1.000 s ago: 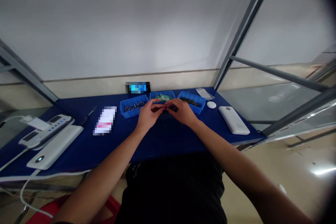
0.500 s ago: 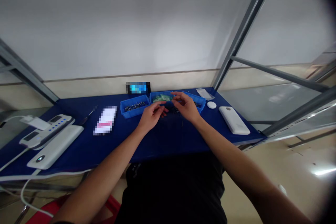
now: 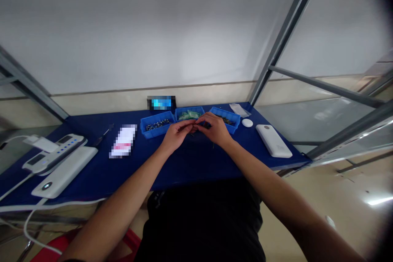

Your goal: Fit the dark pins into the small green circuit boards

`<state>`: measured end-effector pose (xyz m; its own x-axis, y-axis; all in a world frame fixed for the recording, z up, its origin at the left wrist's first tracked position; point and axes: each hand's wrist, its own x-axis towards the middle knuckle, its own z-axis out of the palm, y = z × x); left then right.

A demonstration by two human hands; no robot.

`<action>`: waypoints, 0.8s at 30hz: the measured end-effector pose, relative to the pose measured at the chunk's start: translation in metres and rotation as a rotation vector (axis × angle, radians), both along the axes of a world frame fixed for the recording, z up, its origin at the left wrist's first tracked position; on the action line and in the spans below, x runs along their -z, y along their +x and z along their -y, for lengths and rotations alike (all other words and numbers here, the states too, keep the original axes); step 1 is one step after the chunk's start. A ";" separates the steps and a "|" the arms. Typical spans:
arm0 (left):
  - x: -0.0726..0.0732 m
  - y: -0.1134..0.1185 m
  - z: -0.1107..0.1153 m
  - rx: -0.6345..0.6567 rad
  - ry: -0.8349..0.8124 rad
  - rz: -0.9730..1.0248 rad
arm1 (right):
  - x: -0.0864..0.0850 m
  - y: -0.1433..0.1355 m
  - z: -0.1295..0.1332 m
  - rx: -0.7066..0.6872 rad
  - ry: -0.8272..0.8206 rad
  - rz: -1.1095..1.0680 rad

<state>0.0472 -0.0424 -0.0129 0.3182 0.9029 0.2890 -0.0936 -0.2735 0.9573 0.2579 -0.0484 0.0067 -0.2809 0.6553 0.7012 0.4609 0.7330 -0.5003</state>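
My left hand [image 3: 178,132] and my right hand [image 3: 215,128] meet fingertip to fingertip above the blue table, just in front of three blue bins. Both are closed in a pinch; whatever sits between the fingers is too small to make out. The left bin [image 3: 147,133] holds small dark and silvery metal parts [image 3: 158,124]. Pale green pieces [image 3: 189,114] fill the middle bin [image 3: 181,109], partly behind my fingers. In the right bin [image 3: 235,118] lie thin dark and brassy parts [image 3: 225,120], and my right hand covers its near left corner.
On the left of the table [image 3: 147,163] are a phone [image 3: 123,141], a screwdriver-like tool [image 3: 104,135], a power strip [image 3: 55,153] and a white power bank [image 3: 66,174] with cables. To the right lie a white disc [image 3: 247,123], a plastic bag [image 3: 239,110] and another power bank [image 3: 274,141]. A lit screen [image 3: 161,102] stands behind.
My right hand has come down and left from over the middle and right bins, so its fingertips now meet those of my left hand. More of both bins shows.
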 end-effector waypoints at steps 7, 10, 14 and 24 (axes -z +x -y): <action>-0.005 -0.001 0.003 -0.092 0.008 -0.028 | 0.000 -0.002 0.001 -0.054 -0.026 -0.002; -0.004 -0.003 0.001 -0.155 0.064 -0.048 | -0.001 -0.004 0.003 -0.127 -0.063 0.009; -0.002 -0.007 -0.001 -0.234 0.072 -0.043 | -0.004 -0.005 0.004 -0.117 -0.085 -0.003; -0.001 -0.006 -0.002 -0.228 0.139 -0.107 | -0.007 -0.003 0.005 0.010 -0.054 -0.045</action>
<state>0.0410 -0.0399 -0.0119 0.1474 0.9085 0.3909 0.0852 -0.4054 0.9102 0.2554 -0.0536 0.0133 -0.2431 0.6952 0.6765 0.4445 0.6997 -0.5593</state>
